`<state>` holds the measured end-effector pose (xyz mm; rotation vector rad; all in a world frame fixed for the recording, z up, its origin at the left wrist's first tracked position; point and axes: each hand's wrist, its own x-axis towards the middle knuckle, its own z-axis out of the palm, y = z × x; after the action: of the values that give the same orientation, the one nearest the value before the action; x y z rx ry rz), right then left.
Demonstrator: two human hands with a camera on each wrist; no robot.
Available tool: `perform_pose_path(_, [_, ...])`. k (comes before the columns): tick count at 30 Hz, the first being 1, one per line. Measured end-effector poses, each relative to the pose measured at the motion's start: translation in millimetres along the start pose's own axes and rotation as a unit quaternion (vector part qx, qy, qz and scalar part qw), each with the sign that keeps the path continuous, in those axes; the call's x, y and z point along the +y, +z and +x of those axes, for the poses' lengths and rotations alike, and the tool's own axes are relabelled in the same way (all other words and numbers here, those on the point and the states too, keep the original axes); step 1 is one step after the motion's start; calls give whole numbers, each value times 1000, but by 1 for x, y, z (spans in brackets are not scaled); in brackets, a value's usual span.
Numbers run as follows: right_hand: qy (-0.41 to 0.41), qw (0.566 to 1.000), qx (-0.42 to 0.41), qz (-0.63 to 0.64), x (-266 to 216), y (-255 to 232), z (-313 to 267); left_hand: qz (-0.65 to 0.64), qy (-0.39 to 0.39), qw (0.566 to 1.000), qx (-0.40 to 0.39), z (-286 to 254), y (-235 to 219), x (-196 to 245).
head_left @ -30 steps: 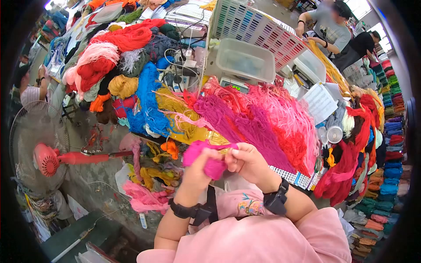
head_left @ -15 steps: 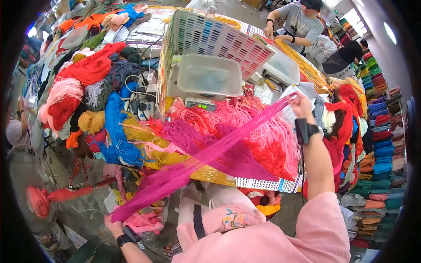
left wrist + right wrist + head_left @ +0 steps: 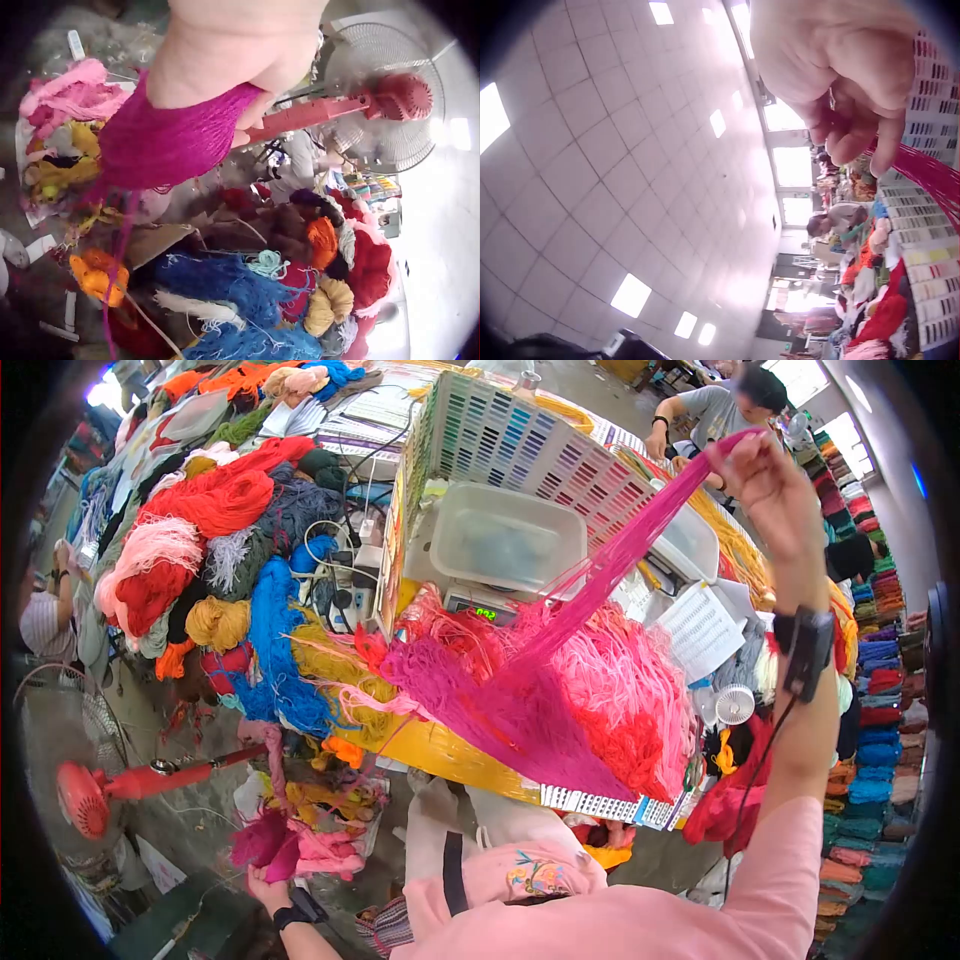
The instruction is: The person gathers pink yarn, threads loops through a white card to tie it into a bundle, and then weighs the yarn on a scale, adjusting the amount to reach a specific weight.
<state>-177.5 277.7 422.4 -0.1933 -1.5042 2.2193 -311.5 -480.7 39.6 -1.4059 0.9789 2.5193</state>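
Observation:
Raised at the upper right, my right hand (image 3: 765, 485) grips one end of magenta yarn (image 3: 610, 585), which slants down to the magenta heap (image 3: 520, 720) on the table. The right wrist view has that hand (image 3: 844, 82) with curled fingers round the magenta strands (image 3: 922, 174). Low at the left, my left hand (image 3: 268, 890) holds a bunched magenta skein (image 3: 268, 842). In the left wrist view the skein (image 3: 169, 142) wraps round the left hand (image 3: 232, 60), a few fingertips showing beyond it, and loose strands hang down.
Behind the heap stand a scale (image 3: 480, 606), a clear bin (image 3: 508, 538) and a colour chart (image 3: 530, 445). A red fan (image 3: 85, 798) is at the left, a small white fan (image 3: 734, 705) at the right. Another person (image 3: 715, 418) works across the table.
From close together, my hands have moved far apart. Since half a second ago the right hand has risen, and the magenta yarn no longer stretches straight between the hands.

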Motion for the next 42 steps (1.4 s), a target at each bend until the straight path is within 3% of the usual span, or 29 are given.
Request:
perform_pose_path(1, [-7,1000,-17,-6,-15,-9,12,96,84,991,39,9,-10,7])
perform_pose_path(2, [-6,1000,-20,-5,-33,-24,25,93,86,991,41,46,-92,39])
perform_pose_path(3, [-38,999,-22,1,-50,-42,37,225,140,964,-3,94,-98,74])
perform_pose_path(7, [-94,995,-32,10,-81,-93,62,169,140,975,30,72,-97,96])
perform_pose_path(9, [-115,993,12,-38,-70,-103,70,189,215,952,107,45,-84,82])
perform_pose_path(10, [-112,989,54,-80,-60,-105,74,239,199,949,46,67,-98,110])
perform_pose_path(12, [-123,970,147,-148,-40,-98,80,236,225,942,73,46,-107,116])
perform_pose_path(13, [-121,971,145,-148,-31,-102,85,237,250,933,100,43,-112,117])
perform_pose_path(14, [-112,950,114,-269,-20,-109,91,475,335,810,76,35,-128,119])
perform_pose_path(15, [-102,913,81,-386,-13,-112,95,476,335,809,78,29,-121,116])
perform_pose_path(16, [-101,914,81,-385,0,-95,94,332,269,900,91,25,-115,114])
perform_pose_path(17, [69,936,65,-339,21,-60,90,176,194,960,100,23,-110,108])
perform_pose_path(18, [237,928,47,-283,35,-35,88,174,197,957,123,23,-104,98])
perform_pose_path(19, [237,928,47,-283,36,-23,91,196,146,967,74,16,-103,91])
perform_pose_path(21, [126,977,-86,-146,32,-7,98,141,22,989,-36,16,-95,70])
perform_pose_path(23, [132,981,-61,-130,6,-29,114,72,-6,994,-76,-35,-41,28])
perform_pose_path(24, [90,985,-16,-144,-8,-40,117,9,11,999,33,-58,-2,4])
perform_pose_path(26, [51,986,21,-160,-29,-67,121,10,-22,1000,13,-68,10,-14])
perform_pose_path(28, [-38,944,264,-194,-42,-102,121,20,-74,996,-47,-62,-2,-18])
perform_pose_path(29, [-64,933,287,-209,-46,-117,120,19,-71,996,-45,-64,-2,-19])
perform_pose_path(31, [-62,941,209,-260,-38,-132,115,51,-109,991,-64,-81,27,-38])
perform_pose_path(33, [34,927,115,-356,6,-84,104,75,-104,991,-32,-98,56,-54])
perform_pose_path(36, [88,854,95,-504,92,-71,93,147,-189,960,-144,-108,82,-76])
perform_pose_path(37, [87,826,76,-552,130,-71,83,149,-189,960,-146,-110,87,-83])
perform_pose_path(38, [-105,721,4,-684,175,-82,71,168,-203,945,-196,-112,94,-90])
perform_pose_path(39, [-57,726,28,-685,206,-62,51,187,-216,926,-245,-115,101,-98])
perform_pose_path(40, [-14,652,-4,-758,250,-77,34,226,-175,936,-204,-120,110,-110])
perform_pose_path(41, [93,527,-92,-840,281,-80,16,230,-176,935,-204,-135,127,-124])
perform_pose_path(42, [134,563,-71,-813,302,-80,-5,275,-145,935,-174,-155,148,-138])
